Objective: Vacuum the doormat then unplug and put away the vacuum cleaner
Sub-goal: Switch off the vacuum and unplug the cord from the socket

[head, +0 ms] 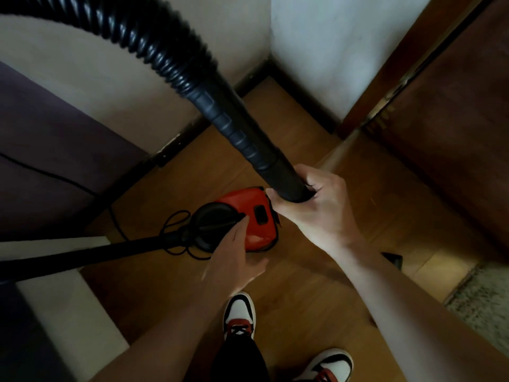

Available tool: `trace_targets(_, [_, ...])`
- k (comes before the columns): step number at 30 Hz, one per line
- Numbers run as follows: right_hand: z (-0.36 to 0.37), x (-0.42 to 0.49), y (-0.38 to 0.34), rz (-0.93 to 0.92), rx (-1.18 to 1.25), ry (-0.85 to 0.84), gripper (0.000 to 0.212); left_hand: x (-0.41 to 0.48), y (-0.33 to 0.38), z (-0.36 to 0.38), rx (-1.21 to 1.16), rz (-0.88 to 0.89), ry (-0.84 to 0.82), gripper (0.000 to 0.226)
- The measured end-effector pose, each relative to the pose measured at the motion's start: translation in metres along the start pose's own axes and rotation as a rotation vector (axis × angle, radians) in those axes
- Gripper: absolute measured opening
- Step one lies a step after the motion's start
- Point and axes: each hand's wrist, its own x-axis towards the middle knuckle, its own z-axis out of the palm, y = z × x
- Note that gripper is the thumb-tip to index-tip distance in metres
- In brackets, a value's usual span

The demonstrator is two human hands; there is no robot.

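The red vacuum cleaner [256, 213] sits on the wooden floor near the wall corner. My right hand [316, 208] grips the smooth black end of the ribbed hose [165, 51], just right of the vacuum; the hose arcs up and away to the left. My left hand [234, 252] reaches down with straight fingers touching the black round part [212, 219] of the vacuum. A black rigid tube [82, 255] runs left from that part. The black power cord [176, 224] lies looped beside the vacuum. A corner of the grey doormat [484, 301] shows at the right edge.
White walls meet in a corner [270, 37] behind the vacuum. A brown wooden door [454, 119] stands to the right. A purple surface [49, 150] and a white ledge [68, 299] fill the left. A small black nozzle [394, 259] lies near the mat. My two shoes [239, 315] are below.
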Motion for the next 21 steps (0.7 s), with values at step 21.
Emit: trace_targets(21, [0.080, 0.038, -0.144, 0.093, 0.044, -0.308, 0.009, -0.224, -0.053, -0.223, -0.705, -0.291, 1.146, 0.057])
